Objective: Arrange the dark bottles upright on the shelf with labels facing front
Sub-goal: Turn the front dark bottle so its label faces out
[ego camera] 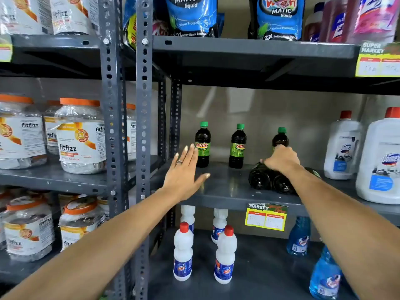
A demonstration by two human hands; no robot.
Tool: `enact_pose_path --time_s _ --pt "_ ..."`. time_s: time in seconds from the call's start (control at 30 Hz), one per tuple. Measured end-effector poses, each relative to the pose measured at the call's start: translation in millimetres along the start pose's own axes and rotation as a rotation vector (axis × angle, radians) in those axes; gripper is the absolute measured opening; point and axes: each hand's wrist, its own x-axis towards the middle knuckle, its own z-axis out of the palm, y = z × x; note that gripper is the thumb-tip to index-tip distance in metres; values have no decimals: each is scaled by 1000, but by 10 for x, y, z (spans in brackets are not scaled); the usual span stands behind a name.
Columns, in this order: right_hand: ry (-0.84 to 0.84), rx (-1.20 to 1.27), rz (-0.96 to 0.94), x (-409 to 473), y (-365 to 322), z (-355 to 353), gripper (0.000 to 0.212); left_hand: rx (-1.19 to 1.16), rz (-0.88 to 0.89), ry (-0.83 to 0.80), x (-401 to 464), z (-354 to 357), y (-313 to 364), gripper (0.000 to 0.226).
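Three dark bottles with green caps stand upright at the back of the grey shelf point(227, 187): a left bottle point(202, 144) and a middle bottle point(237, 146) with "SUNNY" labels facing front, and a right bottle point(280, 137) whose label is hidden behind my right hand. Two more dark bottles point(270, 179) lie on their sides with their bases toward me. My right hand point(281, 159) rests on top of the lying bottles, fingers curled over them. My left hand point(184, 172) hovers flat and open just in front of the left bottle, holding nothing.
Large white jugs point(342, 146) with red caps stand at the shelf's right end. A slotted grey upright point(144, 118) borders the shelf on the left. White bottles point(183, 252) and blue spray bottles point(298, 237) stand on the shelf below; jars point(80, 135) fill the left rack.
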Motion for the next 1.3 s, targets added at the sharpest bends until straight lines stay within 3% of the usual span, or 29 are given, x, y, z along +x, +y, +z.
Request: enact_pose_path --time_s 0.17,0.33,0.5,0.67,0.8,0.87,1.07,1.17,1.3 --pt "-119 -82 29 -12 -151 113 67 -146 -140 -426 -220 30 -305 92" --pt "-245 -166 96 111 -281 171 74 -139 -168 -579 -273 -192 -264 107" --pt "-474 75 295 173 -316 389 75 -83 -139 -586 -259 -133 -302 129" --pt "-283 255 249 29 -310 420 45 -40 -106 -552 -244 -100 -319 135" --pt "8 289 140 -151 -358 598 67 -53 -97 -569 -210 -156 -301 131" --pt "78 363 39 -272 -445 695 69 -75 -105 -582 -221 -190 -288 132" --pt "12 606 -86 -510 -892 905 72 -124 -70 -530 -290 -300 -227 111" --pt "-49 630 -145 -517 -1044 1039 61 -129 -71 -521 -297 -262 -243 114" --pt "-108 697 -173 -475 -1172 1191 63 -149 -83 -495 -286 -174 -294 119"
